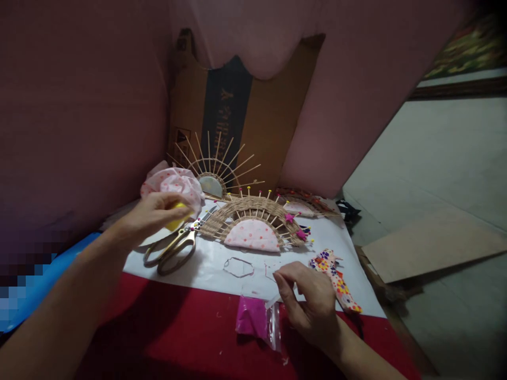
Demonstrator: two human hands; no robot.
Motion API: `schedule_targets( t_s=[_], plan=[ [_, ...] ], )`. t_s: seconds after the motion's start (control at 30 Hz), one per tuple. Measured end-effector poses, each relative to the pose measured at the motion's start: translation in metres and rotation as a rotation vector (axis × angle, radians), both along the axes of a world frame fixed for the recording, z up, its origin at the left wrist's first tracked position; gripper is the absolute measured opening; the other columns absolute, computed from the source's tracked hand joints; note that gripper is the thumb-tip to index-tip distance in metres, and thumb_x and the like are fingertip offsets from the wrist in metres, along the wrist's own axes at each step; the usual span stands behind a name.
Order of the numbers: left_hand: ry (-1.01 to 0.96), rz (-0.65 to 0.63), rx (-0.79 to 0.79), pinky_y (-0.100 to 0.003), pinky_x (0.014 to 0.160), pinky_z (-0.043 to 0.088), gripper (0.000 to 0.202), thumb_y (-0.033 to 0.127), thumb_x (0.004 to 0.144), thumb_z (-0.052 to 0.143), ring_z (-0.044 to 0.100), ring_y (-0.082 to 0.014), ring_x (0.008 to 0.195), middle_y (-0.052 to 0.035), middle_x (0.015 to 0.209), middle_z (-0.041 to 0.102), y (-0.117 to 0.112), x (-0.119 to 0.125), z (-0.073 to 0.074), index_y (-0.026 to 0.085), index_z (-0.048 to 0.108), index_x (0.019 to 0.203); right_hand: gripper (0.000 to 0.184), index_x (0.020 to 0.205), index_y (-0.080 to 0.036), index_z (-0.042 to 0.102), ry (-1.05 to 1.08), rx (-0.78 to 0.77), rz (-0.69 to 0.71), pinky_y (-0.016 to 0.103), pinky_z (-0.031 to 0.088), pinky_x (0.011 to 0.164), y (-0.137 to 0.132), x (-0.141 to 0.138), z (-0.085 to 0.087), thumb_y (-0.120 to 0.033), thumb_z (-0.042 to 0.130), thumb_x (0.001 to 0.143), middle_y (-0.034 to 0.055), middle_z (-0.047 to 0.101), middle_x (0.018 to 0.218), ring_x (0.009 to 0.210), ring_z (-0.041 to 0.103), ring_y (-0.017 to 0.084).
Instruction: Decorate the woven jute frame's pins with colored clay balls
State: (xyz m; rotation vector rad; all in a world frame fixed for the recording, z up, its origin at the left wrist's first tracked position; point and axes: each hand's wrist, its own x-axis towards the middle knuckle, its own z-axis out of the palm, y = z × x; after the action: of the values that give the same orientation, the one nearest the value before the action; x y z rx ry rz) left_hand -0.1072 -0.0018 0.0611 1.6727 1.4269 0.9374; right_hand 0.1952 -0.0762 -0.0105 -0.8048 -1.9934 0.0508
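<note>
My left hand (158, 214) is closed around a small yellow piece, perhaps a packet (177, 217), above a pair of scissors (174, 248) with gold handles. My right hand (311, 298) has thumb and forefinger pinched together over the white sheet; anything between them is too small to make out. Beside it lies a bright pink packet (252, 316) in a clear bag. Behind the hands stands a woven half-round fan (222, 219) with a dotted pink fabric centre (253, 235). Yellow and pink tips and two pink stars (301, 235) decorate its edge.
An unfinished spoke frame (209, 184) leans against a cardboard panel (273, 121) at the back. Crumpled dotted fabric (170, 179) lies left, flowered fabric (336, 282) right. White paper (214, 272) with drawn outlines covers part of a red cloth (178, 327).
</note>
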Motion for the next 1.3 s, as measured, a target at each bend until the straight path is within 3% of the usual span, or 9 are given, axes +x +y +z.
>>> schedule_targets(
  t_s=[0.07,0.13,0.23,0.37,0.57,0.77,0.97,1.3],
  plan=[
    [-0.258,-0.323,-0.151,-0.024,0.061,0.042,0.029,0.033,0.079,0.062,0.060,-0.0172,0.073,-0.0072,0.086,0.067,-0.004,0.027,-0.002,0.012,0.064,0.099,0.015,0.093,-0.014,0.058,0.054,-0.073,-0.024,0.025,0.039,0.060,0.001,-0.002,0.001,-0.005,0.052,0.083,0.0046,0.060,0.076,0.069,0.055,0.014],
    [-0.383,-0.513,-0.267,-0.024,0.060,0.045,0.028,0.031,0.076,0.067,0.061,-0.0169,0.071,-0.0080,0.087,0.067,-0.006,0.057,-0.010,0.011,0.065,0.095,0.017,0.098,-0.014,0.060,0.139,-0.175,-0.042,0.025,0.041,0.063,0.004,-0.003,0.002,-0.009,0.049,0.087,0.0072,0.061,0.086,0.079,0.057,0.015],
    [-0.502,-0.618,-0.358,-0.026,0.066,0.048,0.028,0.025,0.072,0.073,0.063,-0.0164,0.074,-0.0058,0.087,0.068,-0.007,0.094,-0.023,0.014,0.065,0.097,0.016,0.093,-0.015,0.063,0.269,-0.362,-0.043,0.025,0.042,0.065,0.008,-0.004,0.004,-0.020,0.049,0.091,0.0052,0.061,0.084,0.077,0.056,0.014],
    [-0.514,-0.693,-0.373,-0.023,0.067,0.048,0.029,0.018,0.068,0.075,0.061,-0.0129,0.074,-0.0020,0.083,0.068,-0.006,0.117,-0.031,0.017,0.067,0.096,0.023,0.079,-0.016,0.063,0.486,-0.659,0.063,0.022,0.039,0.055,0.013,-0.004,0.004,-0.033,0.051,0.090,-0.0022,0.051,0.060,0.056,0.048,0.009],
    [-0.469,-0.718,-0.380,-0.023,0.068,0.046,0.020,0.017,0.064,0.077,0.058,-0.0129,0.076,-0.0007,0.082,0.066,-0.003,0.126,-0.029,0.016,0.068,0.082,0.027,0.072,-0.015,0.059,0.692,-0.895,0.187,0.018,0.028,0.037,0.014,-0.006,0.003,-0.041,0.060,0.082,-0.0053,0.049,0.050,0.039,0.039,0.005],
    [-0.409,-0.743,-0.360,-0.021,0.065,0.044,0.018,0.021,0.068,0.075,0.057,-0.0114,0.072,-0.0001,0.079,0.065,0.000,0.124,-0.036,0.015,0.068,0.083,0.030,0.069,-0.014,0.059,0.696,-0.981,0.226,0.016,0.026,0.034,0.017,-0.003,0.002,-0.042,0.062,0.081,-0.0046,0.052,0.049,0.035,0.036,0.003],
    [-0.447,-0.678,-0.389,-0.022,0.065,0.044,0.026,0.029,0.067,0.077,0.058,-0.0128,0.071,-0.0002,0.077,0.067,-0.004,0.119,-0.048,0.017,0.068,0.088,0.027,0.072,-0.015,0.057,0.780,-1.164,0.410,0.014,0.025,0.031,0.018,-0.004,-0.004,-0.040,0.066,0.079,-0.0047,0.054,0.052,0.034,0.037,0.003],
    [-0.469,-0.583,-0.384,-0.023,0.060,0.045,0.029,0.032,0.064,0.078,0.059,-0.0143,0.066,-0.0010,0.073,0.067,-0.012,0.120,-0.049,0.015,0.066,0.085,0.029,0.073,-0.016,0.056,0.808,-1.198,0.406,0.013,0.026,0.029,0.016,-0.008,-0.004,-0.041,0.069,0.076,-0.0062,0.052,0.050,0.035,0.038,0.002]
  ],
)
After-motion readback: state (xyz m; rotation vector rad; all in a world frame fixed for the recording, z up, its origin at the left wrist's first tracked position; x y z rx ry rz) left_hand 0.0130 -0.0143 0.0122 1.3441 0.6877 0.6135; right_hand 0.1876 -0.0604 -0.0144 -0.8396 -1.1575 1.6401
